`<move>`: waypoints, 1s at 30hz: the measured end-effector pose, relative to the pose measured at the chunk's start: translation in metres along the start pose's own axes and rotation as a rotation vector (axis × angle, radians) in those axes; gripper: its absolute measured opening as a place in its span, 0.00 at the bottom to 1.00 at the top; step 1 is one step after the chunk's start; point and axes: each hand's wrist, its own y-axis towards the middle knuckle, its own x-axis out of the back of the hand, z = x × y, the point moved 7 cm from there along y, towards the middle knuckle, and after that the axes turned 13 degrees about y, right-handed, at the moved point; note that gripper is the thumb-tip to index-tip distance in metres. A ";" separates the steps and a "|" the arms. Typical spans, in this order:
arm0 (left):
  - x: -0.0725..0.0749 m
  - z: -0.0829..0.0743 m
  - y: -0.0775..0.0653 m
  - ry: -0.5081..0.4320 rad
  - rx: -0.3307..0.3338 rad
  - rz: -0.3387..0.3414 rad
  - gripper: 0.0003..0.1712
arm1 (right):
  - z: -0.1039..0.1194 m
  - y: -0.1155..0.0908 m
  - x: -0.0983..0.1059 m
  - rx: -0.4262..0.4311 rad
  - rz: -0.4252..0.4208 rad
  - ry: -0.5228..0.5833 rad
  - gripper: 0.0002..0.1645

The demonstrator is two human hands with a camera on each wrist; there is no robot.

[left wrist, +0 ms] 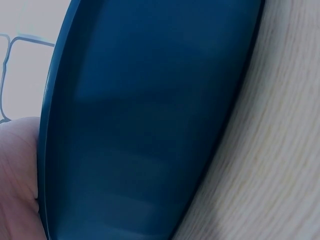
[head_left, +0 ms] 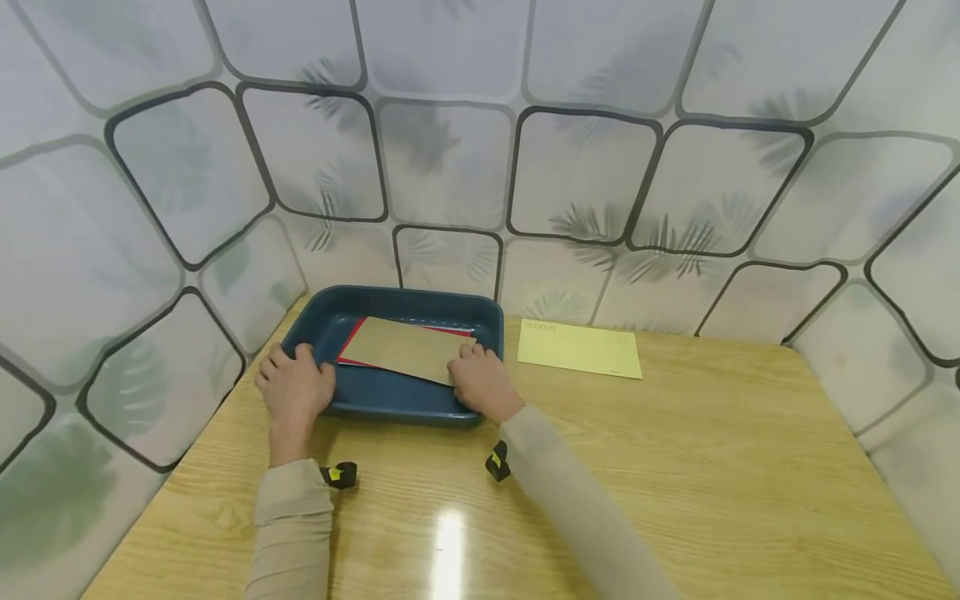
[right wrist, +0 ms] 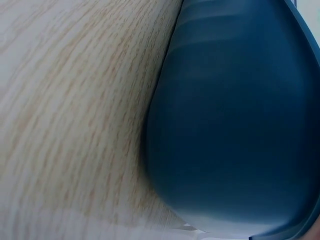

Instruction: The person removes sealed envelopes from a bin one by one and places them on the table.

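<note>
Wood table, tray with papers inside
Left hand, right hand grip tray's sides; likely tray-adjusting step, next probably needs level hold

TEXT | none legible — yellow envelope | print too small

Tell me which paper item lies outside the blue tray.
The yellow envelope, flat on the wooden table; the brown piece and red piece lie inside the tray.
</note>
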 end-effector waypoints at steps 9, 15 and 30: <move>0.000 0.001 -0.001 0.000 0.007 0.002 0.30 | 0.004 -0.006 0.008 0.061 -0.103 0.038 0.15; 0.001 0.002 0.000 -0.003 -0.004 -0.008 0.31 | 0.004 -0.007 0.017 0.076 -0.212 0.148 0.13; 0.000 0.002 0.000 0.002 0.000 0.011 0.30 | -0.003 -0.020 0.034 0.085 -0.438 0.477 0.12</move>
